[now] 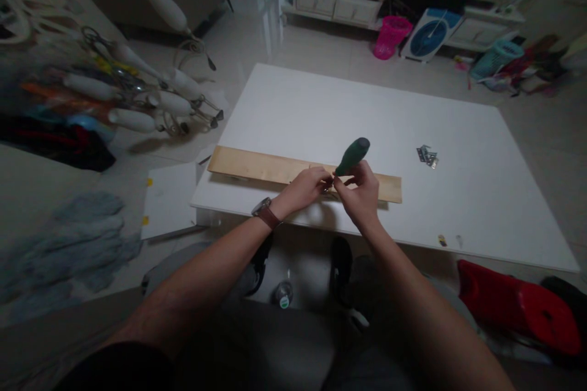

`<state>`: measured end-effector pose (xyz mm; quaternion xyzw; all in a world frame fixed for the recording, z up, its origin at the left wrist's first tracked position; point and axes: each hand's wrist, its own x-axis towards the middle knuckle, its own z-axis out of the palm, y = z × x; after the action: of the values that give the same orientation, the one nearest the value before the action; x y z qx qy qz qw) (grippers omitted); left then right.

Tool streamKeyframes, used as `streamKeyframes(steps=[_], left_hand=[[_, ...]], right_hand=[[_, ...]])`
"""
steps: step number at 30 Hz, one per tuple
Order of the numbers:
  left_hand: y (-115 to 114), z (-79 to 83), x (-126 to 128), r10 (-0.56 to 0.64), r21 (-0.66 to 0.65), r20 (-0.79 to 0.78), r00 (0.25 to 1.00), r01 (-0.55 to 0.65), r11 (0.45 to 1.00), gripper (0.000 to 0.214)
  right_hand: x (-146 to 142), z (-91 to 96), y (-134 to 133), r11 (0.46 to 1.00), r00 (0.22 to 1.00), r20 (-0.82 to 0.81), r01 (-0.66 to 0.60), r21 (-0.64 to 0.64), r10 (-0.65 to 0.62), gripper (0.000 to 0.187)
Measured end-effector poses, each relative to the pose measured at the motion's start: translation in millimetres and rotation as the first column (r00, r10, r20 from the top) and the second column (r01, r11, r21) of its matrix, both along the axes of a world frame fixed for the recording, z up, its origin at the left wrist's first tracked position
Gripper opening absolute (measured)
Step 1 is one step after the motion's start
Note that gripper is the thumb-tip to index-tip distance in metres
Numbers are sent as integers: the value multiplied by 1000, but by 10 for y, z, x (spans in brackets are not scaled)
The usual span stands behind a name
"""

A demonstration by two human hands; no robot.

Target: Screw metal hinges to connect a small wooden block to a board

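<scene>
A green-handled screwdriver (352, 156) stands tilted over a long, narrow wooden board (257, 164), its dark butt end up. My right hand (362, 192) is closed with its fingers at the lower part of the screwdriver. Close beside it, my left hand (306, 186) has its fingers bent together at the board's near edge, by the screwdriver's lower end. Whatever small thing lies between those fingers is hidden. The board rests on a large white panel (358, 107). Several metal hinges (427, 157) lie in a small pile on the panel to the right.
Two small items, one a yellowish piece (442, 240), lie by the panel's near edge. A lamp with white shades (132, 120) stands left. A red object (518, 305) is at lower right. Beyond are a pink basket (392, 36) and a blue-and-white fan (430, 35). A bottle (284, 294) stands between my feet.
</scene>
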<state>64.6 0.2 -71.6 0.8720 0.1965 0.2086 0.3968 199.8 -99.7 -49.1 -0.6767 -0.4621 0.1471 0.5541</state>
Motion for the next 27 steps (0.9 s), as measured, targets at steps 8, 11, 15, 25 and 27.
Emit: streamKeyframes(steps=[8,11,15,25,27], left_hand=[[8,-27,1,9,5,5,1000,-9,1000,21],[3,-23,0,1,-18,20,1000,0,1000,20],[-3,-8,-1,-3,-15,13,1000,3,1000,17],[6,0,-6,14,-17,-19,1000,-14,1000,21],[3,4,-6,-1,-25,-10,1000,1,1000,23]], right_hand=[[-1,10,-1,999,998,-51,43,-21,-44,28],[-10,12,-11,999,997,-56,45,3,-45,31],[-13,9,-14,1000,998,-61,22,12,-21,31],[-4,58,2,998,999,1,35,-51,-35,24],[-5,42,-5,999,999,-10,40,-34,-40,25]])
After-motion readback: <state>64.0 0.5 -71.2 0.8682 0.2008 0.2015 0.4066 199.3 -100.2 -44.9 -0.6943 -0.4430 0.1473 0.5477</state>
